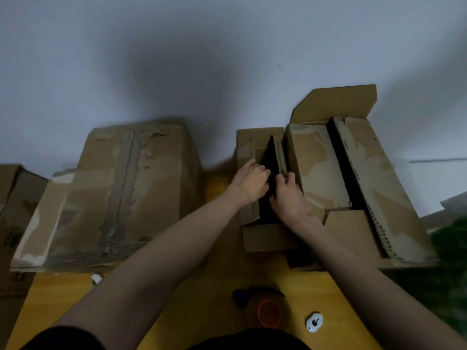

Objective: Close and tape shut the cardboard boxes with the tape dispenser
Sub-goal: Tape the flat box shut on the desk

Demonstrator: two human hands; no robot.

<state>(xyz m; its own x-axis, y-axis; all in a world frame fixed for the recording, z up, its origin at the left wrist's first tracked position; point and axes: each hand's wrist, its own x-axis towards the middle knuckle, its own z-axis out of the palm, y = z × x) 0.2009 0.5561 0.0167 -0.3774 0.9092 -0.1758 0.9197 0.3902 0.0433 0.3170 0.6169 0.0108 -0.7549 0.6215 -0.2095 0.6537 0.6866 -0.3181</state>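
A small cardboard box [262, 238] stands open in the middle, its two long top flaps raised over a dark gap. My left hand [250, 181] grips the left flap [246, 152], and my right hand [290, 198] pinches the right flap [280, 155]. Right beside it sits a larger cardboard box [379, 188] with its flaps partly open and a dark slot down the middle. On the left lies a big closed box [111, 195] with torn tape marks. The tape dispenser [265, 309], blue with an orange-cored brown roll, rests on the yellow table near me.
A further box [10, 198] shows at the left edge. A small white object [314, 322] lies next to the dispenser, another white bit [96, 278] under the big box's front. Green material [449, 261] fills the right edge. A grey wall stands behind the boxes.
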